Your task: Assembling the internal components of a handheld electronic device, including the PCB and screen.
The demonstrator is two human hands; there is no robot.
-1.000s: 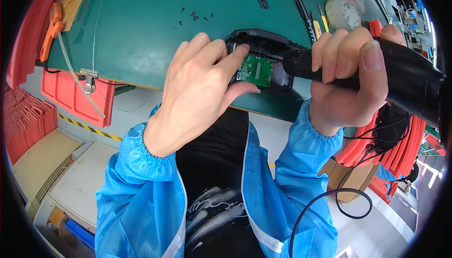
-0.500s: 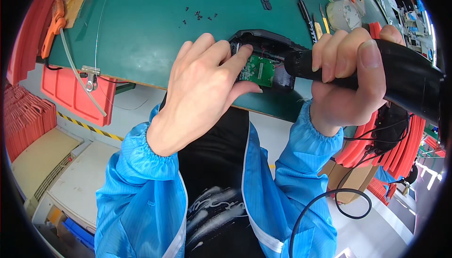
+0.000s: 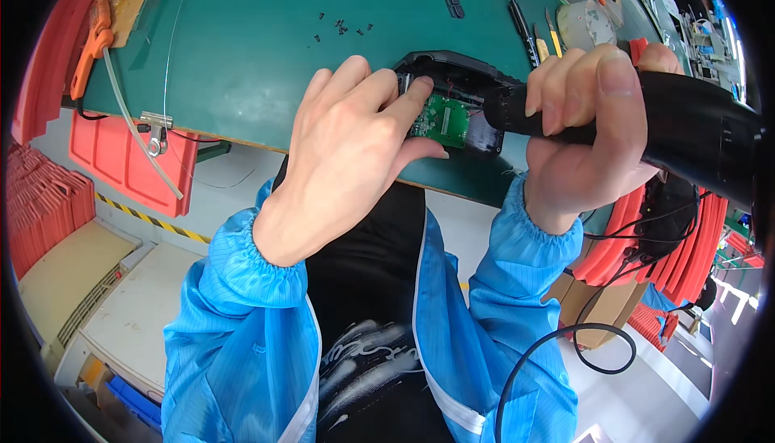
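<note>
The open black housing (image 3: 460, 65) sits near the front edge of the green table (image 3: 242, 79), with one green circuit board (image 3: 446, 120) inside it. I can't see all of either: the left hand (image 3: 343, 148) covers the housing's left end, and the black cylindrical tool (image 3: 694, 120) overlaps its right side. That left hand has its forefinger down inside the housing and its thumb spread well apart, toward the near side; its other fingers are bent, their tips hidden from me, so I can't tell whether it grips anything. The right hand (image 3: 593, 124), to the right of the housing, has its fingers wrapped tightly round the tool. The tool's working tip is hard to make out, and its back end runs off into the dark rim.

Beyond the housing and to its left lie small dark screws (image 3: 341, 26), roughly seven, too tiny to count surely. Straight beyond it are two little dark pieces (image 3: 454, 5), side by side. Beyond it to the right I count one black marker (image 3: 523, 33) and one tape roll (image 3: 586, 25).
</note>
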